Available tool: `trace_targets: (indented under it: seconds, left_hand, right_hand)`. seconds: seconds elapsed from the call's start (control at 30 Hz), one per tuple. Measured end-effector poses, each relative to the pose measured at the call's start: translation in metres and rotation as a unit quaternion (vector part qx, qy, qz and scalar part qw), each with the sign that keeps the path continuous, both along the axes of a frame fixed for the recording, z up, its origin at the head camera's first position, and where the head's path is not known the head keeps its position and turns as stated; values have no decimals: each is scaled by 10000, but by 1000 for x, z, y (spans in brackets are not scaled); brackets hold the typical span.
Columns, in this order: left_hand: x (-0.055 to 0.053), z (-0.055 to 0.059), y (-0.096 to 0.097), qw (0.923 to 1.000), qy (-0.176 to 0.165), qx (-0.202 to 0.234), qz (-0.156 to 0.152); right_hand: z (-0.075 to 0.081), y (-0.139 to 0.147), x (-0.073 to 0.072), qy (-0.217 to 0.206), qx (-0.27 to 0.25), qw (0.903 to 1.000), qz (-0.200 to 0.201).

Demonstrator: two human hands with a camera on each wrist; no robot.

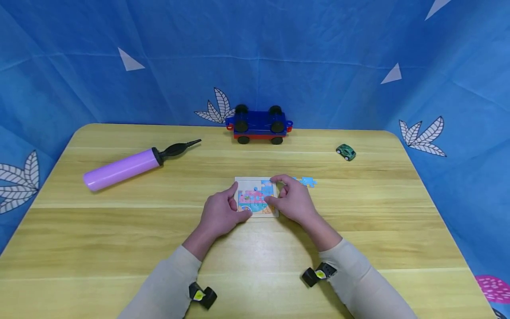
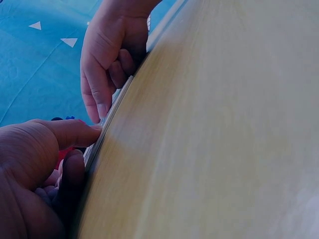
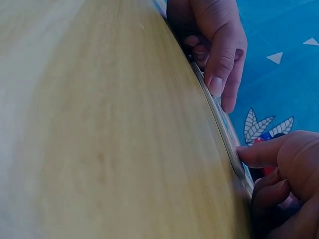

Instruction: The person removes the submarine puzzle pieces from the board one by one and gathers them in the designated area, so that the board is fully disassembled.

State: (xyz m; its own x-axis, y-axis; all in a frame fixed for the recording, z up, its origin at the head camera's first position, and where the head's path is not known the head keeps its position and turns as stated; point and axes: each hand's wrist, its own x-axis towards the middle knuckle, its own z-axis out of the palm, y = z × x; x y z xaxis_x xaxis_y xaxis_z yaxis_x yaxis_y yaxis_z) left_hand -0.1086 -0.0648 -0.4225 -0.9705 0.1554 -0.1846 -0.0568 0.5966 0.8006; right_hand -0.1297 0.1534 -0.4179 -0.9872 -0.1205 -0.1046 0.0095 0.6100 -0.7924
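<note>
A small jigsaw puzzle [image 1: 256, 216] in a pale frame lies flat on the table, partly filled with pink, blue and orange pieces; bare backing shows at its upper left. My left hand [image 1: 221, 212] grips its left side, forefinger by the upper left corner and thumb on the lower edge. On the other side, my right hand [image 1: 294, 198] holds the puzzle's right part between thumb and forefinger, its other fingers curled under. Loose blue puzzle pieces [image 1: 308, 181] lie just beyond the right hand, partly hidden by it. Both wrist views catch the board [image 3: 219, 119] only edge-on.
Toward the back left lies a purple hand pump [image 1: 123, 169] with a black nozzle. A blue and red toy wagon [image 1: 260, 124] with black wheels stands at the back edge. A green toy car [image 1: 345, 152] sits at the back right. Blue printed cloth [image 1: 318, 66] hangs behind the table.
</note>
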Motion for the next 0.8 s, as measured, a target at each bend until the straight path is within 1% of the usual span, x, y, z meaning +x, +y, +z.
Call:
trace_targets:
  seconds: [0.5,0.8]
  left_hand:
    - [0,-3,0,10000,56,-3,-9]
    - [0,-5,0,9999,116,-30,-33]
  right_hand:
    - [-6,3,-2,19,-41,10000,53]
    - [-4,3,-2,30,-76,9999,140]
